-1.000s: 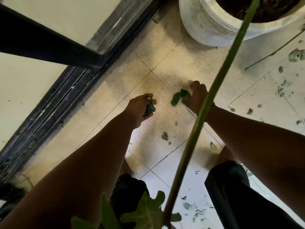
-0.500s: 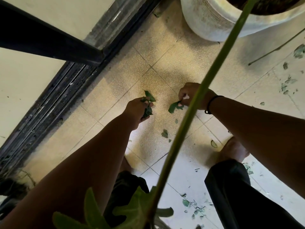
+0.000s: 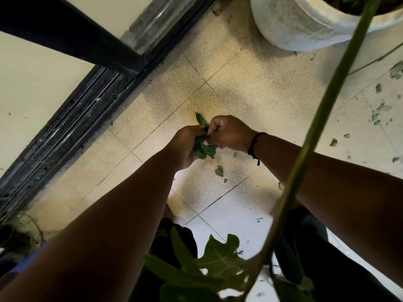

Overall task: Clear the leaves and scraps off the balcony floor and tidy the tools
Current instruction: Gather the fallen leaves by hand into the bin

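Above the tiled balcony floor [image 3: 250,88] my two hands meet at the middle of the view. My left hand [image 3: 185,144] grips a bunch of green leaves [image 3: 204,148], one leaf tip sticking up past the fingers. My right hand [image 3: 229,132], with a black band on the wrist, has its fingers curled and pinches the same bunch from the right. A small leaf scrap [image 3: 219,170] lies on the tile just below the hands. More green scraps [image 3: 378,112] are scattered on the floor at the right.
A large white plant pot [image 3: 305,25] stands at the top right. A long green stem [image 3: 322,118] crosses the view diagonally, with a lobed leaf [image 3: 218,260] near the bottom. A dark sliding-door track [image 3: 72,118] runs along the left. My knees are at the bottom.
My right hand has moved left with its leaf and now meets my left hand, so both hold one bunch. The left hand has barely shifted.
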{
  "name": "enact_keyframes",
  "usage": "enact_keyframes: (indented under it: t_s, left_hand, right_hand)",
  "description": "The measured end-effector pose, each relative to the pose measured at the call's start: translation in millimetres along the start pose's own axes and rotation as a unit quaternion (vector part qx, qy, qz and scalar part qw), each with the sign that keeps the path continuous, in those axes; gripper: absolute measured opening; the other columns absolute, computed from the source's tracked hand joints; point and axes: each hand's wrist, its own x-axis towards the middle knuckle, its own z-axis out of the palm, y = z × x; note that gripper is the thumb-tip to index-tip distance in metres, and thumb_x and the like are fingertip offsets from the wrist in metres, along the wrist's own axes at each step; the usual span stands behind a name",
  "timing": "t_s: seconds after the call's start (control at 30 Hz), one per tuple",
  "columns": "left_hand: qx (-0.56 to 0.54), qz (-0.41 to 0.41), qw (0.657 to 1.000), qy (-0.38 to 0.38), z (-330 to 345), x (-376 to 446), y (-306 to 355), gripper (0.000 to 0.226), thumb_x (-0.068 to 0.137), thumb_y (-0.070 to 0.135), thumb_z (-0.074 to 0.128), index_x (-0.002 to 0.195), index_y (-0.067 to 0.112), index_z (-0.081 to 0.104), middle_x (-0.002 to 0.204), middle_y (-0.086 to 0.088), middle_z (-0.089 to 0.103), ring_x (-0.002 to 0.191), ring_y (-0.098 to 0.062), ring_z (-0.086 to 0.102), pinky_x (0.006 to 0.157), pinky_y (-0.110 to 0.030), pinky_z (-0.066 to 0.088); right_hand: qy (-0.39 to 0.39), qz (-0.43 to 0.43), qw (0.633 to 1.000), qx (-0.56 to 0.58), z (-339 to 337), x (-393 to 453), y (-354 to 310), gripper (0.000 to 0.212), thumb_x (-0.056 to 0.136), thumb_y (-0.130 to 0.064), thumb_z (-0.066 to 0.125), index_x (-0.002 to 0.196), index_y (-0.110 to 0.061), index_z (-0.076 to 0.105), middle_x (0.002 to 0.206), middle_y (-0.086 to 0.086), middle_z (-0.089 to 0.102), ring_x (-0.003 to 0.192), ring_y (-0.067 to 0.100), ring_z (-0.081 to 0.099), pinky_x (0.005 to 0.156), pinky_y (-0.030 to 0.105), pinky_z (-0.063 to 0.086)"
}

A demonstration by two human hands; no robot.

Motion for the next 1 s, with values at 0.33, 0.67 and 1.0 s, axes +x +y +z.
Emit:
enact_keyframes:
  t_s: [0.33, 0.67, 1.0]
  left_hand:
    - [-0.058, -0.002, 0.998, -0.036, -28.6, -3.6, -9.3, 0.027, 0.095, -0.009, 0.043, 0.106, 0.006, 0.062, 0.092, -0.013, 0.070, 0.084, -0.020, 0.070, 0.076, -0.029, 0.059]
    - [-0.047, 0.020, 0.997, 0.053, -38.9, -11.9, -3.5, 0.041, 0.090, -0.021, 0.030, 0.109, 0.003, 0.057, 0.093, -0.010, 0.065, 0.075, -0.015, 0.066, 0.067, -0.023, 0.056]
    - [-0.004, 0.023, 0.995, 0.095, -51.7, -9.9, -7.8, 0.037, 0.095, -0.014, 0.038, 0.112, 0.009, 0.061, 0.092, -0.008, 0.066, 0.081, -0.017, 0.066, 0.073, -0.026, 0.058]
  right_hand:
    - [0.097, 0.049, 0.994, -0.034, 21.2, 6.0, -2.8, 0.030, 0.080, -0.028, 0.078, 0.088, -0.013, 0.053, 0.071, 0.004, 0.062, 0.056, 0.016, 0.058, 0.052, 0.030, 0.052]
    - [0.028, 0.057, 0.991, -0.116, 10.7, 29.1, -9.5, 0.008, 0.089, -0.009, 0.064, 0.096, -0.011, 0.063, 0.083, 0.001, 0.058, 0.070, 0.011, 0.053, 0.068, 0.020, 0.052]
    - [0.166, -0.033, 0.901, -0.400, 26.2, 56.9, 8.3, 0.028, 0.092, -0.012, 0.053, 0.119, -0.014, 0.048, 0.111, 0.014, 0.056, 0.096, 0.035, 0.060, 0.070, 0.034, 0.042]
